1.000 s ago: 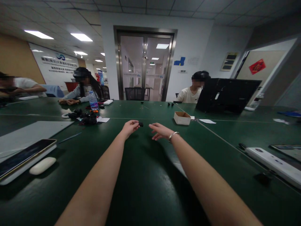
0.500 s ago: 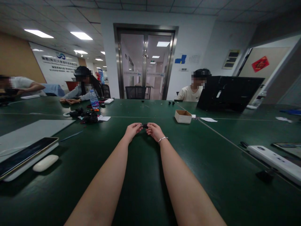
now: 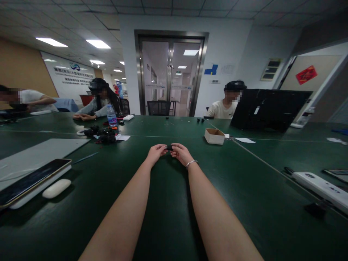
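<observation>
Straight ahead over the green table (image 3: 168, 188), both my arms are stretched out and my hands meet at a small black piece (image 3: 169, 148). My left hand (image 3: 156, 153) pinches its left end between thumb and fingers, where something pale or metallic shows. On the other end, my right hand (image 3: 181, 153) has a closed pinch, with a silver bracelet (image 3: 191, 163) at the wrist. The piece is too small to name its kind, and the fingertips hide part of it.
An open cardboard box (image 3: 214, 136) stands right of my hands. To the left are a phone (image 3: 35, 181), a white rounded case (image 3: 57, 188), black items (image 3: 104, 136) and a water bottle (image 3: 111, 116). A power strip (image 3: 320, 186) lies right. Several people sit around.
The view has shifted slightly, so everything sits a little further right and lower. Both hands keep their pinch on the small black piece, and the left fingers cover slightly more of its end.
</observation>
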The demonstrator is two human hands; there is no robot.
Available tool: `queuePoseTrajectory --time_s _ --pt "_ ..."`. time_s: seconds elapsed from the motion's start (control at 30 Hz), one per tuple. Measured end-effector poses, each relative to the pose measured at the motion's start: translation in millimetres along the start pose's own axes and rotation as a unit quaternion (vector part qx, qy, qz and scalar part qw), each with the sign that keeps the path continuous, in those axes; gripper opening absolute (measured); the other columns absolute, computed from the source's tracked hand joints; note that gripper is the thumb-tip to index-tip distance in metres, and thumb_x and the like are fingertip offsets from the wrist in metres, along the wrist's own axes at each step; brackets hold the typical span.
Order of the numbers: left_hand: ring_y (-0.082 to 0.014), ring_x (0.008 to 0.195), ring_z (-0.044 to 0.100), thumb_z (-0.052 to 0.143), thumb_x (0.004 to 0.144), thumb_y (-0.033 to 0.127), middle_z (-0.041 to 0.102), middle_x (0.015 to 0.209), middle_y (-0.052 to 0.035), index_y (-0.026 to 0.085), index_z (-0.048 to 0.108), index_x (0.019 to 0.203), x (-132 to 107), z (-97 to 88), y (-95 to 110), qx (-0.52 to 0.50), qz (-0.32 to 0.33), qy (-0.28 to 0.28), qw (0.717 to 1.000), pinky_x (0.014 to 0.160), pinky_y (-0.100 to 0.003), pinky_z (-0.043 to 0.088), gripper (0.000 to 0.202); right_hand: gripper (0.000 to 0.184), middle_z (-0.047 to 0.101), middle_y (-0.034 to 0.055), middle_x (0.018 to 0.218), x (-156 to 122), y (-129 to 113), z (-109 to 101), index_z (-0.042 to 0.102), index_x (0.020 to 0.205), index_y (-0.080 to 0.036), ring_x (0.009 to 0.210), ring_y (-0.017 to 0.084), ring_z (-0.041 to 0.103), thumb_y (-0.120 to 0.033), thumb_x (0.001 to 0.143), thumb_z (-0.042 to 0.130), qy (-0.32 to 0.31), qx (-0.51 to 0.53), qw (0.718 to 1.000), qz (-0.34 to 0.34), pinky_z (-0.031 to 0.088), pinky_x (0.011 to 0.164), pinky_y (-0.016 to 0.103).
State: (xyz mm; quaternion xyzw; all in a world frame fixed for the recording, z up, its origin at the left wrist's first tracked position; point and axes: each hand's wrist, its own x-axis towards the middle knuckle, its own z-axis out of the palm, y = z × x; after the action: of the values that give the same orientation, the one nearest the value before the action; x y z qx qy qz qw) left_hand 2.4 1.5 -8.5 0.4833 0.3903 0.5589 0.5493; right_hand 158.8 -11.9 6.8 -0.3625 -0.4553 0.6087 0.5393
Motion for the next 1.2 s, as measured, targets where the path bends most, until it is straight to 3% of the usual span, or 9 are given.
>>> queuePoseTrajectory --time_s 0.17,0.37,0.73,1.2 --pt "-0.0140 0.071 0.065 0.067 0.075 0.024 0.068 0.086 -0.0090 0.012 0.063 0.091 -5.6 3.0 5.4 0.005 0.007 0.013 1.000 0.067 -0.024 0.052 0.020 0.021 0.063 0.0030 0.062 0.2 1.0 -0.8 0.056 0.096 -0.013 0.049 0.009 0.057 -0.012 0.075 0.060 -0.008 0.013 1.000 -0.002 0.046 0.047 0.018" --pt "-0.0138 0.065 0.064 0.063 0.077 0.026 0.067 0.073 -0.0068 0.012 0.058 0.080 -7.1 6.9 7.7 0.040 0.006 0.038 0.998 0.060 -0.023 0.050 0.015 0.023 0.064 0.0031 0.066 0.0 0.4 -0.8 0.058 0.098 -0.014 0.050 0.008 0.058 -0.010 0.076 0.059 -0.008 0.013 1.000 -0.003 0.047 0.048 0.017" --pt "-0.0131 0.053 0.058 0.056 0.075 0.053 0.065 0.063 -0.0063 0.013 0.061 0.073 -7.2 -1.9 11.3 0.230 0.038 0.071 0.970 0.049 -0.023 0.043 0.041 0.026 0.066 0.0049 0.075 -2.2 -2.0 1.0 0.060 0.100 -0.014 0.051 0.007 0.059 -0.009 0.075 0.061 -0.019 -0.006 1.000 -0.002 0.049 0.048 0.016" --pt "-0.0126 0.048 0.055 0.046 0.077 0.062 0.062 0.056 -0.0056 0.014 0.063 0.068 -0.5 -5.3 4.1 0.282 0.034 0.085 0.955 0.048 -0.023 0.041 0.052 0.026 0.067 0.0051 0.074 -0.7 -0.7 1.0 0.060 0.101 -0.013 0.051 0.007 0.059 -0.010 0.076 0.061 -0.020 -0.006 1.000 -0.004 0.050 0.049 0.015"
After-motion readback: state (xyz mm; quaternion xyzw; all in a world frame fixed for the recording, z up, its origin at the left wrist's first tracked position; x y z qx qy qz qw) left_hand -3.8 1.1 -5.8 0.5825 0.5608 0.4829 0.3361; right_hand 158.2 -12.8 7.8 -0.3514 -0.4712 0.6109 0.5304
